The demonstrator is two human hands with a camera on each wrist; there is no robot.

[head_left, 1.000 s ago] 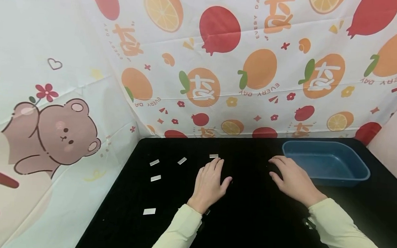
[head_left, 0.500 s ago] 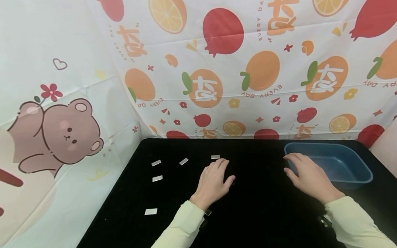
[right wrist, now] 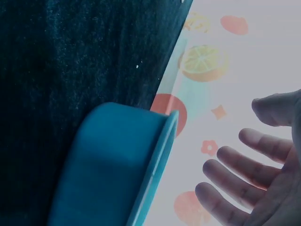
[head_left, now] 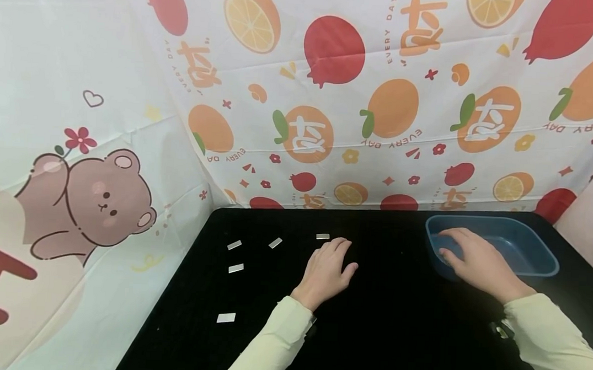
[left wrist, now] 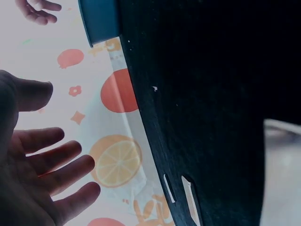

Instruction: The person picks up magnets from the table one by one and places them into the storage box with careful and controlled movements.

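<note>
My left hand [head_left: 324,272] hovers over the middle of the black table with its fingers loosely extended and nothing in them. Just beyond its fingertips lies a small white rectangular piece [head_left: 322,236]. Over the near left part of the blue plastic basin [head_left: 541,267] hangs my right hand [head_left: 482,265], its fingers relaxed and spread, holding nothing. In the right wrist view those fingers [right wrist: 230,176] show apart from the basin's rim [right wrist: 153,174]. The inside of the basin is partly hidden by the hand.
Several more white pieces lie on the left of the table: two at the back [head_left: 234,244], [head_left: 275,242], one below them [head_left: 235,268] and one nearer me [head_left: 226,317]. Printed cloth [head_left: 260,111] hangs behind and to the left of the black table [head_left: 384,332].
My right hand has moved right, from beside the basin to over its left part. The left hand has shifted slightly right. The white pieces stay where they were.
</note>
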